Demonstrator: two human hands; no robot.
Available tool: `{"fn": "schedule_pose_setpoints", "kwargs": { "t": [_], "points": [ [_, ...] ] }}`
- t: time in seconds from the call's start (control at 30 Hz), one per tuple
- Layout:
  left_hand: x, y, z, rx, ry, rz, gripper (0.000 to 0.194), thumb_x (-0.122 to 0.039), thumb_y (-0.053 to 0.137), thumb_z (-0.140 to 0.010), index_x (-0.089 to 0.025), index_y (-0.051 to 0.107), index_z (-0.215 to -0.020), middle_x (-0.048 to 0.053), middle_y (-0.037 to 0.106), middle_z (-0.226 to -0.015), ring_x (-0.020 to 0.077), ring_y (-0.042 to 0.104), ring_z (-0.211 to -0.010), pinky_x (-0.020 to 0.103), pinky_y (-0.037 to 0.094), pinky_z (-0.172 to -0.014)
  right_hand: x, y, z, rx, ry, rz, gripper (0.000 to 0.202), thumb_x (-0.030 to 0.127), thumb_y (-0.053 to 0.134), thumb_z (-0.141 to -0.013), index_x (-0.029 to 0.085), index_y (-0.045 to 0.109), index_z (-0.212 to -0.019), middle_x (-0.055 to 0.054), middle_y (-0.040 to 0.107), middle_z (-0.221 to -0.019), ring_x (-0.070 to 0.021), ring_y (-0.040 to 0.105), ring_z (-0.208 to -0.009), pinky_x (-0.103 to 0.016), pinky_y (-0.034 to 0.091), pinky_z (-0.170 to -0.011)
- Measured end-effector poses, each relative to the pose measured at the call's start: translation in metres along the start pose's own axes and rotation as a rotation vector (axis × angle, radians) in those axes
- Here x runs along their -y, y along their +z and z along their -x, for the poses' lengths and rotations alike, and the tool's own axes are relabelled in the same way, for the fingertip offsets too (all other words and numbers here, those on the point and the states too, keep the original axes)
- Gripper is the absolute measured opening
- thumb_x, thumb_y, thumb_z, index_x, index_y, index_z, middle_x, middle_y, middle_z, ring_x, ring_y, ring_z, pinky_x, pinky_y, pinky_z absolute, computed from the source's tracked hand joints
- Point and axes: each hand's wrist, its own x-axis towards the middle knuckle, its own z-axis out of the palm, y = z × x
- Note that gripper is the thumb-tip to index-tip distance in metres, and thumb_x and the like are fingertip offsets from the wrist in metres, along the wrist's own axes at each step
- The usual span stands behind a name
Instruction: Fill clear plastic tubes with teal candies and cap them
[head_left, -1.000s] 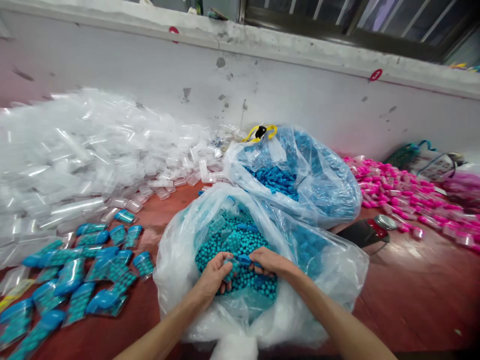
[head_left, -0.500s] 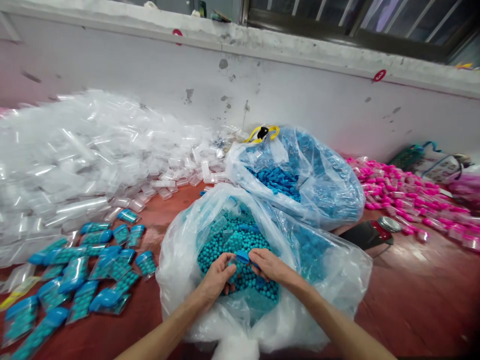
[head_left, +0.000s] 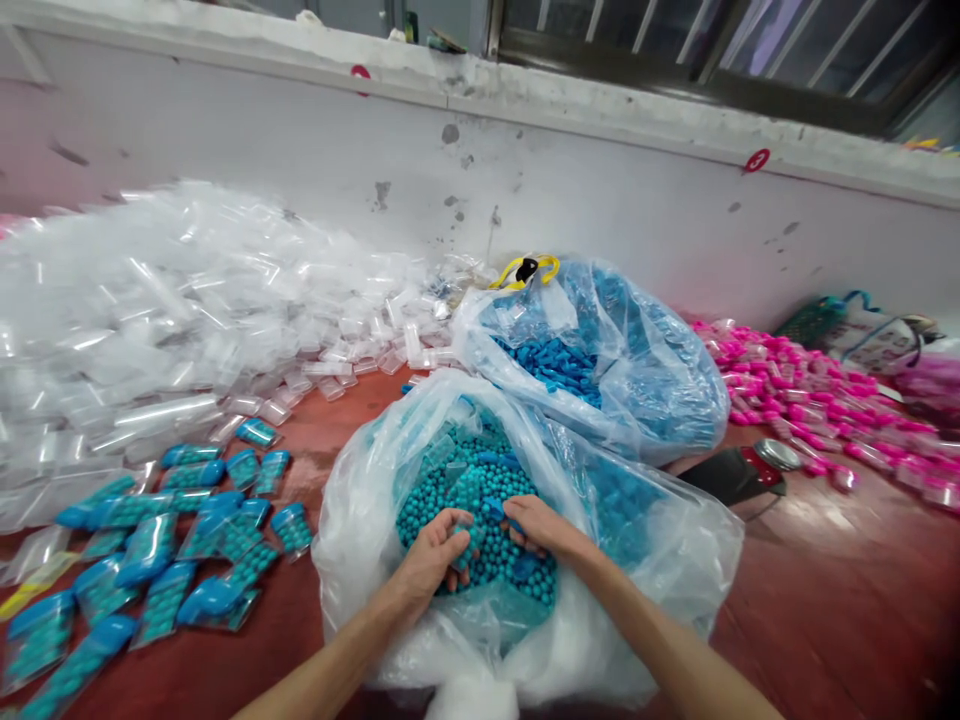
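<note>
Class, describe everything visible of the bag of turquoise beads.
The bag is translucent, crinkled, plastic-looking film, resting on the red table, its mouth open and near edge bunched. Inside lie small round turquoise beads and blue pieces. Behind, it appears to touch another bag. Over its opening are the left hand and right hand; contact is unclear.

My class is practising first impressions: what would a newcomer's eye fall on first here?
Probably the bright teal beads in the open plastic bag at the centre, with the left hand and right hand just over them. Next, the big heap of clear plastic containers on the left, reaching toward the wall. The vivid pink pile on the right would likely come third, standing out against the red tabletop.
</note>
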Motion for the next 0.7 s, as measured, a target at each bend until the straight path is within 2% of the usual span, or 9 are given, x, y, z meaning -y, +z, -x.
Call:
{"fn": "schedule_pose_setpoints", "kwargs": {
  "t": [0.1,0.17,0.27,0.37,0.47,0.53,0.63,0.7],
  "points": [
    [0.001,0.0,0.0,0.003,0.0,0.004,0.051,-0.053,0.061,-0.064,-0.019,0.042,-0.097,-0.005,0.056,-0.064,0.0052,0.048,-0.04,0.015,0.027,-0.034,-0.002,-0.006,0.001,0.163,0.068,-0.315,0.029,0.027,0.023,-0.087,0.019,0.047,-0.074,0.008,0.041,-0.047,-0.0059,0.03,-0.03,-0.017,0.027,-0.033],
    [0.001,0.0,-0.001,0.005,0.003,-0.003,0.052,-0.054,0.06,-0.063,-0.019,0.042,-0.096,-0.005,0.056,-0.065,0.0051,0.048,-0.039,0.015,0.027,-0.034,-0.002,-0.006,0.003,0.253,0.097,-0.569,0.025,0.03,0.027,-0.086,0.018,0.046,-0.073,0.009,0.039,-0.046,-0.0046,0.025,-0.029,-0.016,0.022,-0.03],
    [0.001,0.0,-0.001,0.01,0.015,-0.015,0.052,-0.055,0.06,-0.063,-0.019,0.042,-0.096,-0.005,0.055,-0.066,0.005,0.048,-0.039,0.016,0.028,-0.034,0.001,-0.003,0.008,0.256,0.053,-0.674,0.024,0.032,0.032,-0.085,0.018,0.046,-0.071,0.009,0.04,-0.045,-0.0045,0.026,-0.029,-0.016,0.021,-0.03],
    [0.0,0.001,-0.001,0.02,0.03,-0.02,0.051,-0.055,0.06,-0.064,-0.018,0.043,-0.095,-0.005,0.055,-0.066,0.0051,0.047,-0.04,0.016,0.028,-0.034,0.006,0.001,0.013,0.169,-0.042,-0.521,0.027,0.03,0.03,-0.087,0.019,0.044,-0.066,0.008,0.04,-0.045,-0.0057,0.029,-0.032,-0.018,0.023,-0.033],
    [0.0,0.0,0.0,0.035,0.047,-0.025,0.051,-0.055,0.06,-0.065,-0.017,0.045,-0.096,-0.004,0.054,-0.066,0.0051,0.048,-0.041,0.016,0.029,-0.035,0.01,0.003,0.017,0.033,-0.203,-0.237,0.032,0.027,0.03,-0.089,0.019,0.04,-0.06,0.006,0.042,-0.05,-0.0071,0.037,-0.042,-0.019,0.031,-0.043],
    [0.0,0.0,0.0,0.033,0.049,-0.027,0.052,-0.055,0.061,-0.064,-0.017,0.045,-0.096,-0.004,0.054,-0.066,0.0052,0.047,-0.041,0.016,0.028,-0.035,0.011,0.002,0.019,-0.088,-0.254,-0.024,0.032,0.026,0.03,-0.09,0.019,0.042,-0.061,0.004,0.047,-0.055,-0.0089,0.044,-0.051,-0.02,0.034,-0.051],
    [0.002,-0.001,-0.001,0.025,0.042,-0.009,0.051,-0.055,0.06,-0.065,-0.018,0.044,-0.097,-0.004,0.055,-0.066,0.0053,0.047,-0.041,0.016,0.027,-0.035,0.008,0.0,0.021,-0.299,-0.156,0.324,0.028,0.026,0.031,-0.091,0.019,0.052,-0.074,-0.002,0.056,-0.067,-0.0143,0.052,-0.063,-0.025,0.036,-0.059],
    [0.003,-0.001,-0.001,0.026,0.039,0.013,0.05,-0.053,0.06,-0.066,-0.018,0.043,-0.098,-0.004,0.056,-0.067,0.0054,0.048,-0.041,0.016,0.027,-0.035,0.008,0.0,0.023,-0.458,-0.085,0.549,0.021,0.022,0.035,-0.09,0.018,0.055,-0.087,-0.008,0.061,-0.084,-0.0203,0.055,-0.079,-0.03,0.037,-0.067]
  ]
}}
